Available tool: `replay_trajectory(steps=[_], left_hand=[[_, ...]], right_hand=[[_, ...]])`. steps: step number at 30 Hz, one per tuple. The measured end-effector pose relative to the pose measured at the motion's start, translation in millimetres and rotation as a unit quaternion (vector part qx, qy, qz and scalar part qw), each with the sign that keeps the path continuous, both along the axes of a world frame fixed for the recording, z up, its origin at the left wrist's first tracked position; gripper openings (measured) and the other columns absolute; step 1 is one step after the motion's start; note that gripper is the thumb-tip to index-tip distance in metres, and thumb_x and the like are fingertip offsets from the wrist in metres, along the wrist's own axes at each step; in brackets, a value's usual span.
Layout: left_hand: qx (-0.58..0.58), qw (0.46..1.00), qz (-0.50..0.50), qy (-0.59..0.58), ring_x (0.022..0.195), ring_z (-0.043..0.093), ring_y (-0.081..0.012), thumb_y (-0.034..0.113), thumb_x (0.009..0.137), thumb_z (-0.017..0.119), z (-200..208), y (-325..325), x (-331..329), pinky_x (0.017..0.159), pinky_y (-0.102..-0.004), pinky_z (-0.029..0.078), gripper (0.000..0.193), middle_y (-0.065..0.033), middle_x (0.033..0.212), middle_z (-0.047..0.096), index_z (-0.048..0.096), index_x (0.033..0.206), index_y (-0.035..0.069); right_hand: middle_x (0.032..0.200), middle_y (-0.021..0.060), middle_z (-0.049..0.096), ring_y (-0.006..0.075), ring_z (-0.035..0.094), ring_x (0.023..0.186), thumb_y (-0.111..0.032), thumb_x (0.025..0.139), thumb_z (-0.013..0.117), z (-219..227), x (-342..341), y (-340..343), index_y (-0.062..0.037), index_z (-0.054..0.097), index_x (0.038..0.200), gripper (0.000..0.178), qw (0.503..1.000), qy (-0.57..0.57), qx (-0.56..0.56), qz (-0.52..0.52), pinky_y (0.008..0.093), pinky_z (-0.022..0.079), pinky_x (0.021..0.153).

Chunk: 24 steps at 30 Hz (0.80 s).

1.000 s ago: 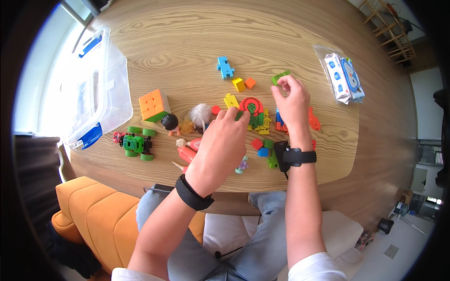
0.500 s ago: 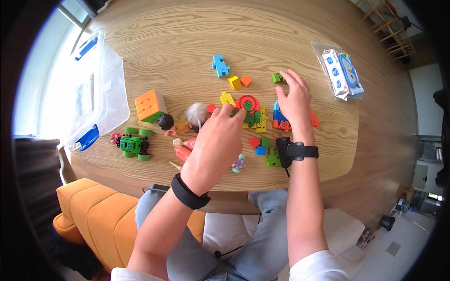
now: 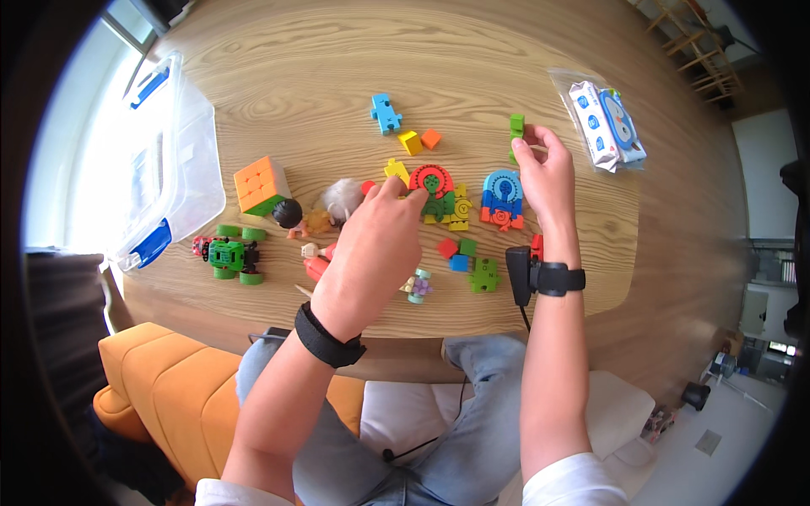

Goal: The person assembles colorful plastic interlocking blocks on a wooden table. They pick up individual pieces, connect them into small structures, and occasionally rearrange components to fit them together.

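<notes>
My left hand [image 3: 369, 244] is closed, its fingertips at the near side of a yellow puzzle piece [image 3: 395, 171]; what they grip, if anything, is hidden. Just right of them is a joined set of puzzle pieces: a red arch [image 3: 431, 171], a green piece [image 3: 438, 209] and a yellow piece [image 3: 460, 207]. My right hand [image 3: 548, 180] pinches a green puzzle piece [image 3: 516, 124] between thumb and fingers. Left of that hand's wrist lies another joined set, a blue arch [image 3: 504, 179] with a red-orange piece [image 3: 503, 221].
Puzzle cube [image 3: 260, 185], toy truck [image 3: 228, 253] and clear box [image 3: 190, 152] are at left. Loose pieces include a light-blue puzzle piece [image 3: 386, 114], yellow block [image 3: 410, 142], orange block [image 3: 431, 139] and green puzzle piece [image 3: 484, 275]. A wipes pack [image 3: 606, 126] lies far right.
My right hand has moved slightly right and now holds the green puzzle piece, lifted and turned upright. The blue arch it covered is visible. My left hand stays near the yellow puzzle piece.
</notes>
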State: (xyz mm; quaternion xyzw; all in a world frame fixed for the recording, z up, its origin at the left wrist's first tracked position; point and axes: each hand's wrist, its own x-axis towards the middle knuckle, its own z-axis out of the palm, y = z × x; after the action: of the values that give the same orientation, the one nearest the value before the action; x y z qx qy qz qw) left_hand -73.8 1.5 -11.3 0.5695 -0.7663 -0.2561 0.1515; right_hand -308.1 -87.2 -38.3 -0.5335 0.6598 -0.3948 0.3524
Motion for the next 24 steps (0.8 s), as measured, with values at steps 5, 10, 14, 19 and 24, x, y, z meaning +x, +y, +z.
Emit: replay_trajectory(steps=[5, 10, 14, 19, 24], left_hand=[[-0.045, 0.999, 0.025, 0.017, 0.108, 0.063, -0.041, -0.005, 0.089, 0.061, 1.9, -2.0, -4.7, 0.096, -0.0474, 0.054, 0.034, -0.0216, 0.115, 0.064, 0.068, 0.122, -0.001], [-0.069, 0.991, 0.036, 0.112, 0.1, 0.067, -0.0419, -0.002, 0.088, 0.068, 10.6, -5.9, -13.3, 0.088, -0.0459, 0.056, 0.033, -0.0217, 0.112, 0.066, 0.067, 0.121, -0.001], [-0.089, 0.979, 0.035, 0.182, 0.096, 0.07, -0.0381, 0.004, 0.083, 0.078, 10.5, -9.2, -20.4, 0.084, -0.0426, 0.057, 0.036, -0.0191, 0.107, 0.07, 0.066, 0.117, 0.0], [-0.095, 0.964, 0.047, 0.245, 0.092, 0.072, -0.0302, 0.007, 0.078, 0.086, 17.6, -10.3, -29.0, 0.081, -0.0382, 0.058, 0.04, -0.0144, 0.102, 0.072, 0.066, 0.112, 0.002], [-0.093, 0.966, 0.046, 0.235, 0.092, 0.072, -0.0249, 0.005, 0.078, 0.086, 12.7, -16.1, -24.9, 0.08, -0.0352, 0.059, 0.042, -0.0109, 0.103, 0.074, 0.065, 0.114, 0.003]], right_hand=[[0.122, 0.0132, 0.063, 0.0251, 0.07, 0.108, -0.003, 0.109, 0.051, 11.0, 4.3, 27.9, -0.0036, 0.046, 0.15, 0.042, 0.974, -0.204, 0.081, 0.052, 0.0391, 0.061, 0.095], [0.125, 0.0144, 0.063, 0.0243, 0.071, 0.111, -0.003, 0.111, 0.045, 32.7, 12.1, 47.9, -0.015, 0.044, 0.156, 0.047, 0.937, -0.31, 0.112, 0.119, 0.0386, 0.063, 0.094], [0.127, 0.0147, 0.065, 0.0218, 0.07, 0.113, -0.003, 0.111, 0.045, 39.9, 16.6, 53.7, -0.0116, 0.046, 0.152, 0.042, 0.917, -0.352, 0.119, 0.148, 0.0381, 0.064, 0.096], [0.123, 0.014, 0.068, 0.0207, 0.07, 0.113, -0.001, 0.111, 0.046, 42.6, 15.3, 57.3, -0.0061, 0.048, 0.143, 0.033, 0.91, -0.358, 0.123, 0.168, 0.0382, 0.063, 0.099], [0.121, 0.0138, 0.069, 0.0199, 0.07, 0.111, 0.003, 0.108, 0.049, 41.7, 16.4, 61.2, -0.0037, 0.048, 0.136, 0.029, 0.914, -0.359, 0.114, 0.154, 0.036, 0.063, 0.098]])
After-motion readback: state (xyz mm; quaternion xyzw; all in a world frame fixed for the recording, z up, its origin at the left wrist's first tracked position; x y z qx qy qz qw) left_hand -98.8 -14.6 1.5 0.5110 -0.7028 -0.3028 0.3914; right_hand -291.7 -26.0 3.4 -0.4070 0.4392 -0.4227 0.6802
